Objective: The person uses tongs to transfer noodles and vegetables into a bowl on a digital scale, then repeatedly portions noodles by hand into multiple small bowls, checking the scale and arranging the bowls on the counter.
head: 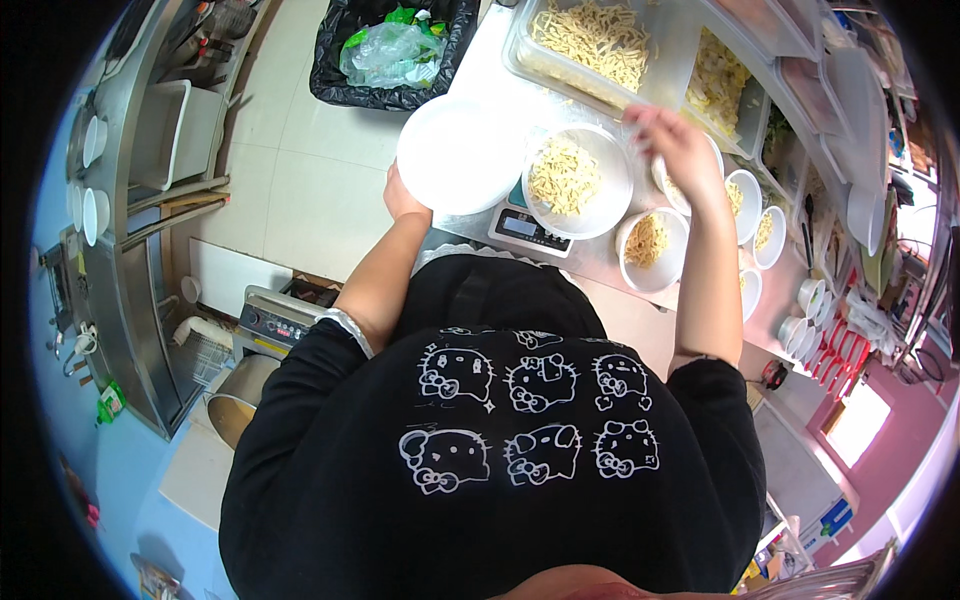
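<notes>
My left hand grips the edge of a white round bowl, which partly hides its fingers. Blurred, my right hand is over the bowls on the right, near a corner of the plastic tub of pale strips; whether it holds anything is unclear. Between my hands, a round plastic bowl with pale strips in it rests on a digital kitchen scale. To the right, another bowl contains darker yellow strips.
A bin with a black liner stands beyond the counter's left end. Several more bowls of strips line the counter at right. Behind them is a tub of yellowish chopped food. Small white cups stand farther right.
</notes>
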{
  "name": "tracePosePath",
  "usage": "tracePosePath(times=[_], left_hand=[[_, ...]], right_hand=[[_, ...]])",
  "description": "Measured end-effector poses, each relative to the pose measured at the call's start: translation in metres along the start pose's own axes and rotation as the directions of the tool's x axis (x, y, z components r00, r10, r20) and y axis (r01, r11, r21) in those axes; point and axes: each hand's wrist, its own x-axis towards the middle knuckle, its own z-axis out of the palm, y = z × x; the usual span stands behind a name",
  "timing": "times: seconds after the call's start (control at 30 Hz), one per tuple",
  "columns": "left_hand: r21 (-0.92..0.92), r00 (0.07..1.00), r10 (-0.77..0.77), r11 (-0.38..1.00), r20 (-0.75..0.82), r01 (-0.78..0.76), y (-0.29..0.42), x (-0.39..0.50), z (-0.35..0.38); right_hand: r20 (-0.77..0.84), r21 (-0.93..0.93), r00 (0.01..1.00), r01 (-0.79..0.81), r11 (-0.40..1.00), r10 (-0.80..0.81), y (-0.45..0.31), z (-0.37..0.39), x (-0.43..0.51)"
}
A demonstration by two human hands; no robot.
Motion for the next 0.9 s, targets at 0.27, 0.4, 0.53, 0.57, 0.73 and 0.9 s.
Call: tracePosePath(times=[0.27, 0.4, 0.53, 0.57, 0.73, 0.9], left_hand=[[-0.038, 1.0, -0.013, 0.999, -0.027, 0.012, 0.006, 0.0, -0.002], [-0.005, 0.999, 0.005, 1.0, -0.036, -0.005, 0.008, -0.001, -0.005], [0.001, 0.999, -0.048, 0.999, -0.011, 0.048, 0.004, 0.0, -0.002], [0.014, 0.999, -0.029, 0.999, -0.02, 0.03, 0.001, -0.001, -0.003], [0.043, 1.0, 0.002, 0.999, -0.007, -0.002, -0.002, 0.003, 0.003], [0.005, 1.0, -0.001, 1.0, 0.003, 0.001, 0.005, 0.001, -0.001]], right_hand=[[-0.084, -0.676, 0.942, 0.185, 0.714, -0.324, 0.073, 0.013, 0.196], [0.17, -0.717, 0.954, 0.292, 0.633, -0.248, 0.063, 0.031, 0.224], [0.121, -0.748, 0.985, 0.174, 0.64, -0.126, 0.054, 0.022, 0.223], [0.047, -0.713, 0.984, 0.153, 0.685, -0.17, 0.043, 0.024, 0.211], [-0.245, -0.432, 0.937, 0.123, 0.894, -0.247, 0.021, -0.002, 0.176], [-0.322, -0.181, 0.916, 0.188, 0.965, -0.239, -0.021, -0.026, 0.123]])
